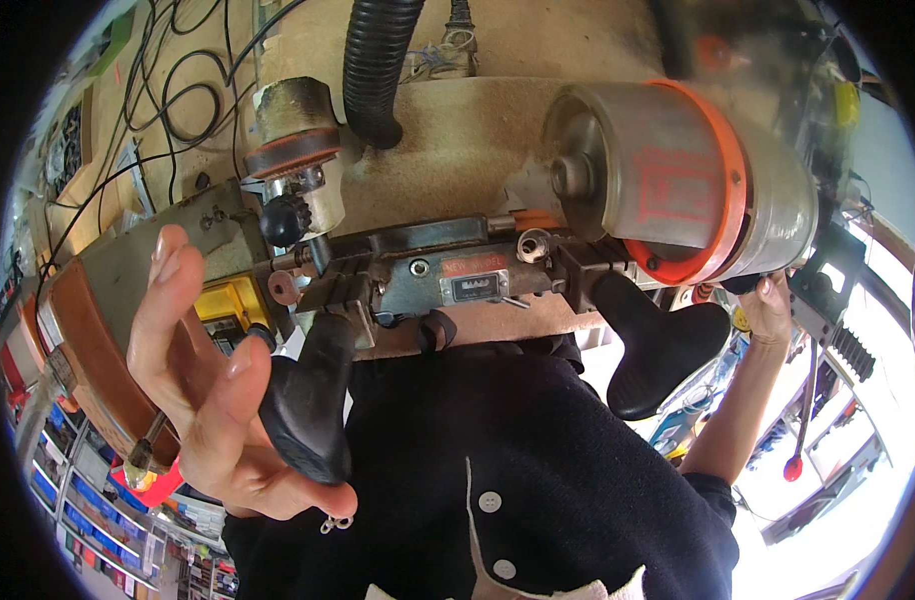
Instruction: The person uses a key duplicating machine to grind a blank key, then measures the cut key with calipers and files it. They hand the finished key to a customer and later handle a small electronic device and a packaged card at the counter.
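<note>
A bench machine (398, 285) with two clamps carries two black wing handles (313, 395) (658, 350). My left hand (213, 390) is beside the left handle, fingers apart and bent, index finger raised, thumb at the handle's lower end. Small metal rings (336, 522) show below that thumb. My right hand (770, 310) has closed fingers at the underside of a cylindrical housing with a clear guard (658, 160) and orange ring, by a dark part; what it grips is mostly hidden. A brush wheel assembly (293, 150) stands above the left clamp.
A black corrugated hose (378, 70) and loose cables (188, 100) lie at the back. A lever with a red knob (793, 465) hangs at the right. Shelving with blue bins (88, 520) is at the lower left. My dark-clothed torso fills the near side.
</note>
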Motion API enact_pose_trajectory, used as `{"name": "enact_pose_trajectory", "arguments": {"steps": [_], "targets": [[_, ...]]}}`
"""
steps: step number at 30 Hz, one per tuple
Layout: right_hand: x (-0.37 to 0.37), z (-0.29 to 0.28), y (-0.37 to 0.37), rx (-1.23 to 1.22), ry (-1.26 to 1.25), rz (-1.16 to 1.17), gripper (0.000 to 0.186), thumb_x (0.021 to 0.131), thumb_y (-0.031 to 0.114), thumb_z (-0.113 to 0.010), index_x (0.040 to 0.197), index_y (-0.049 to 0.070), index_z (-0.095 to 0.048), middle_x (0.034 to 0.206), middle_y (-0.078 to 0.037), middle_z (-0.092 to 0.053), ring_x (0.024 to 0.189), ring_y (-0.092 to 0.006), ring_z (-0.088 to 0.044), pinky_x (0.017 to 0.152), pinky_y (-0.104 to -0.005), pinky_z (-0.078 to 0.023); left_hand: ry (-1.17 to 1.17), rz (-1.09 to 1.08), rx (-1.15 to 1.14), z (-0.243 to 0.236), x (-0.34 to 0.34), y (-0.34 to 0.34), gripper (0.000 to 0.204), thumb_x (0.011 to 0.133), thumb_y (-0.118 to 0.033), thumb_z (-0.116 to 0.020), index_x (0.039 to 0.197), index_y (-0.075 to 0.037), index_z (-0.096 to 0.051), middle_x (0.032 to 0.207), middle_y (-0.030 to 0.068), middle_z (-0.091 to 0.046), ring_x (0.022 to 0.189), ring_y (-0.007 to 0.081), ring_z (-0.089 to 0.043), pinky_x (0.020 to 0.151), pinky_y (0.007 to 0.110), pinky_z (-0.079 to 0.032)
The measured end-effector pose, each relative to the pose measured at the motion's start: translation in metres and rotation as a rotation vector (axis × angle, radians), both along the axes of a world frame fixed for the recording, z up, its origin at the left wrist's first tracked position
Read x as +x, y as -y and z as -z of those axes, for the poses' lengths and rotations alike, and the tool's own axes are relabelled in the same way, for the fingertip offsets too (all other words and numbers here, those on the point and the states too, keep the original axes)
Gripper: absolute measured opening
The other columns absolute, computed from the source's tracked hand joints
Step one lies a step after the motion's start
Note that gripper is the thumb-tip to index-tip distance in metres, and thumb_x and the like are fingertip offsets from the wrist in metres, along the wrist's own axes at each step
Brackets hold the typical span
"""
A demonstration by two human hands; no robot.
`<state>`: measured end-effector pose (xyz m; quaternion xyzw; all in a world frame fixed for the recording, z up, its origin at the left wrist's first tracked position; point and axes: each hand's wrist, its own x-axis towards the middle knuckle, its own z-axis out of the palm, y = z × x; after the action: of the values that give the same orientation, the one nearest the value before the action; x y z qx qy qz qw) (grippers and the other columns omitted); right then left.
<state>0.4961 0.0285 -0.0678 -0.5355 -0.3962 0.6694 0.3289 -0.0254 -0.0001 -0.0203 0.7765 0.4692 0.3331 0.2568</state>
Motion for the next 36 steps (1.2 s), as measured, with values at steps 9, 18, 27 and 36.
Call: {"name": "enact_pose_trajectory", "arguments": {"steps": [9,18,27,36], "targets": [[-0.003,0.000,-0.019,-0.387,0.447,0.353,0.057,0.086,0.038,-0.053,0.127,0.001,-0.040,0.123,-0.012,-0.046,0.109,-0.0224,-0.048,0.091,-0.0368,-0.039,-0.013,-0.021,-0.028,-0.003,0.000,0.003,0.087,0.068,-0.069,-0.055,0.131,-0.009,-0.041,0.135,0.0264,-0.024,0.127,0.0473,-0.021,0.101,0.059,-0.022],[0.004,-0.002,0.000,-0.050,0.014,0.041,0.061,0.084,0.032,-0.058,0.131,0.005,-0.032,0.125,-0.011,-0.046,0.107,-0.0269,-0.053,0.080,-0.0513,-0.050,-0.006,-0.009,-0.030,-0.002,0.000,0.002,0.085,0.070,-0.068,-0.054,0.132,-0.012,-0.039,0.136,0.0261,-0.022,0.127,0.0474,-0.021,0.102,0.059,-0.020],[0.004,0.001,-0.016,-0.358,0.444,0.326,0.045,0.089,0.032,-0.049,0.126,0.006,-0.042,0.120,-0.008,-0.052,0.105,-0.0198,-0.054,0.082,-0.0356,-0.049,0.022,-0.076,-0.015,-0.002,0.005,0.003,0.078,0.072,-0.065,-0.055,0.124,-0.009,-0.044,0.130,0.0294,-0.029,0.123,0.0479,-0.028,0.101,0.059,-0.021],[0.000,-0.004,0.006,-0.085,-0.013,-0.026,0.054,0.086,0.032,-0.054,0.130,0.006,-0.037,0.125,-0.007,-0.048,0.114,-0.0258,-0.049,0.093,-0.0443,-0.042,0.066,-0.092,0.067,0.009,0.004,0.000,0.074,0.073,-0.066,-0.053,0.120,-0.009,-0.046,0.128,0.0301,-0.031,0.122,0.0470,-0.030,0.099,0.062,-0.023]]}}
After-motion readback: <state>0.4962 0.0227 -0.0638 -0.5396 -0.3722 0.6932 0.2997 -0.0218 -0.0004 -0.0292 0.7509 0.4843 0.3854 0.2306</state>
